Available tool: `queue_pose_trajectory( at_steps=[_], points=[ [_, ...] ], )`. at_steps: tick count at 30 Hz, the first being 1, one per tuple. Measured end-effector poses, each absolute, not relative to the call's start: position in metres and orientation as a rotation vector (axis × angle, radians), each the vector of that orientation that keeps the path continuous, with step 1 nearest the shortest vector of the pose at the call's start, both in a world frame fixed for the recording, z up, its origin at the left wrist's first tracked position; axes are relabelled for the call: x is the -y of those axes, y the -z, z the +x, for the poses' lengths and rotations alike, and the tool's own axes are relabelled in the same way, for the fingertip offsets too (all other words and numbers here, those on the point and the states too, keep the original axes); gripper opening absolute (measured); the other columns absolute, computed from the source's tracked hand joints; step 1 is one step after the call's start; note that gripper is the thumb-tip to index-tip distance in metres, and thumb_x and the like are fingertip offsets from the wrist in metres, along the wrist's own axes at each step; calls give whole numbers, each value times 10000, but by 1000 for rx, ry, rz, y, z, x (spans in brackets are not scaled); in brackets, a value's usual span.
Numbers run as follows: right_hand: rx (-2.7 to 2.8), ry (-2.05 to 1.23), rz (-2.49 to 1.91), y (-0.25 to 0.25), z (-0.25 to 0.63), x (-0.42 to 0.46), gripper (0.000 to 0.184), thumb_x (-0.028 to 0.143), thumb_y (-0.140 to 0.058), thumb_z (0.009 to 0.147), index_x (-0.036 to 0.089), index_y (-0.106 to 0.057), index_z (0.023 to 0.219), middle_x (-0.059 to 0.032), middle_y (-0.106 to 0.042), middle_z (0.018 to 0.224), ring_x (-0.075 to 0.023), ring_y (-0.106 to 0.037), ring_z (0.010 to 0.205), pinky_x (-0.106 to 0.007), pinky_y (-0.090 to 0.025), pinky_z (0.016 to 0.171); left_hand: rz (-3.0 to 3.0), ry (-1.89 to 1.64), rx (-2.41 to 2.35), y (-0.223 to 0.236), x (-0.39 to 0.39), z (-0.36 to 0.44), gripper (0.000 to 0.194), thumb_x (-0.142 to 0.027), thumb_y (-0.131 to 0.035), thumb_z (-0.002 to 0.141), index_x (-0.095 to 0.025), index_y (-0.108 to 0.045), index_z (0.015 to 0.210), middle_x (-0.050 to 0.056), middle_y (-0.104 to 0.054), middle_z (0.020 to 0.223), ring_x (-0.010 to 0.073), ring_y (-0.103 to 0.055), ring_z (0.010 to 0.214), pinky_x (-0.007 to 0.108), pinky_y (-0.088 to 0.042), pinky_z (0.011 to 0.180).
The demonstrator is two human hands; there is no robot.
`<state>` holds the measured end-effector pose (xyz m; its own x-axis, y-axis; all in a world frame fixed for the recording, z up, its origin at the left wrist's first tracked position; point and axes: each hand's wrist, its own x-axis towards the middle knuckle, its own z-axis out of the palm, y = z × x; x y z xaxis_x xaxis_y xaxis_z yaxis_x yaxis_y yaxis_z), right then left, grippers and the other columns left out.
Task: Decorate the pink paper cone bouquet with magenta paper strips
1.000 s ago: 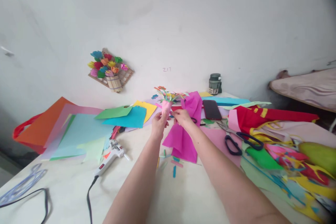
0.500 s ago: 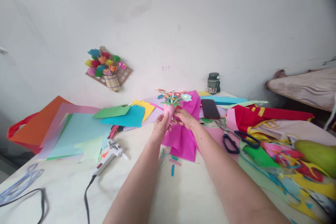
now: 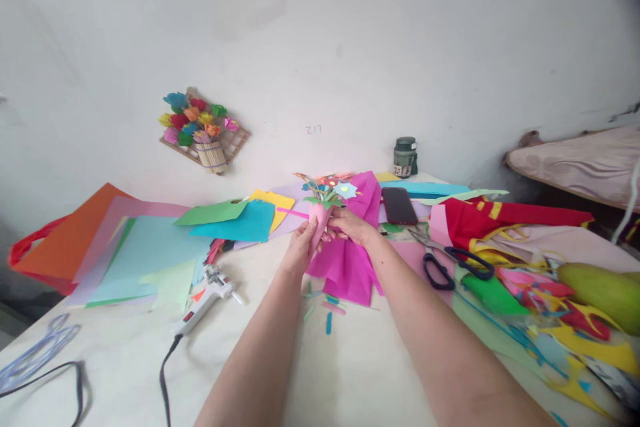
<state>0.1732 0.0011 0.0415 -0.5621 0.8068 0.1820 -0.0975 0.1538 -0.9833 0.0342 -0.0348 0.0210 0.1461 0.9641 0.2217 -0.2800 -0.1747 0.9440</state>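
Observation:
A small bouquet of paper flowers (image 3: 327,190), in red, blue and pale blue with green leaves, stands up out of a pink paper wrap (image 3: 319,219). My left hand (image 3: 303,240) is closed around the wrap's left side, thumb in front. On the right side, my right hand (image 3: 350,223) pinches the wrap near its top edge; some of its fingertips are hidden behind the paper. A narrow pink strip (image 3: 293,213) juts out leftward from the wrap. Beneath and behind the hands lies a crumpled magenta sheet (image 3: 345,270).
A glue gun (image 3: 207,300) with a black cord lies left. Coloured paper sheets (image 3: 145,253) spread behind it. Scissors (image 3: 450,260), a phone (image 3: 399,205), a dark jar (image 3: 405,157) and paper scraps (image 3: 575,340) are on the right. Small paper bits (image 3: 329,322) lie in front.
The bouquet has turned and tilted slightly in my hands, so its flowers face me more. The pink strip now shows left of the wrap. Both hands keep their hold.

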Motion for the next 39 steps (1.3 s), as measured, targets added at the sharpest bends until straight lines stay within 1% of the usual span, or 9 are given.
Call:
queue_pose_trajectory(
  at_steps=[3,7,10,13,18,21,23,31,39],
  points=[
    [1658,-1524,-672,-37,179,-6,261,369,-604,731,149,-571,869,28,-562,504,-84,-463,395,-179,-256,340,1180,-1415,-805,-22,34,32,447,-579,-611,702,-137,-559,740,-1,-580,536,55,-440,378,190,-283,376],
    [1690,-1486,-821,-37,185,-8,273,405,-623,736,142,-550,739,34,-542,454,-53,-377,314,-181,-241,328,1162,-1514,-813,-24,33,27,412,-549,-616,717,-150,-519,754,-11,-582,544,47,-418,366,189,-264,381],
    [1720,-1397,-880,-40,184,-7,275,392,-652,708,142,-539,687,50,-521,449,-35,-342,304,-183,-208,331,1195,-1501,-795,-23,33,26,404,-544,-602,735,-153,-518,787,-6,-591,552,51,-416,368,191,-268,384],
    [1718,-1321,-873,-42,180,-8,245,374,-616,728,147,-537,677,58,-498,445,-38,-333,313,-192,-197,344,1238,-1445,-769,-22,33,27,416,-549,-583,750,-146,-538,841,0,-596,561,53,-420,375,188,-268,381],
    [1716,-1235,-880,-46,175,-8,174,283,-571,709,159,-498,611,63,-459,435,-39,-322,350,-198,-227,393,1242,-1388,-750,-22,35,32,455,-558,-605,725,-142,-554,900,5,-603,583,64,-459,408,185,-305,392],
    [1741,-1200,-809,-48,173,-7,169,258,-554,688,165,-476,571,57,-446,433,-55,-379,398,-199,-270,430,1232,-1405,-736,-23,36,34,450,-548,-626,710,-138,-564,886,11,-615,620,66,-479,422,187,-326,397],
    [1742,-1192,-766,-49,172,-6,175,264,-553,684,166,-476,562,52,-452,438,-62,-401,415,-201,-285,439,1214,-1436,-736,-24,36,35,445,-535,-651,690,-137,-571,872,11,-622,654,61,-482,427,189,-342,406],
    [1652,-1175,-1011,-46,173,-8,222,306,-573,714,166,-499,559,50,-463,425,-49,-332,308,-208,-214,342,1091,-1704,-882,-22,31,35,438,-472,-731,616,-160,-560,871,-30,-571,640,55,-468,448,193,-368,440],
    [1484,-1218,-974,-50,160,-2,132,229,-560,661,151,-541,556,56,-466,409,-37,-291,326,-201,-181,361,1114,-1857,-1111,-16,25,42,450,-462,-725,608,-150,-565,890,-47,-509,625,66,-473,483,205,-401,488]
  ],
)
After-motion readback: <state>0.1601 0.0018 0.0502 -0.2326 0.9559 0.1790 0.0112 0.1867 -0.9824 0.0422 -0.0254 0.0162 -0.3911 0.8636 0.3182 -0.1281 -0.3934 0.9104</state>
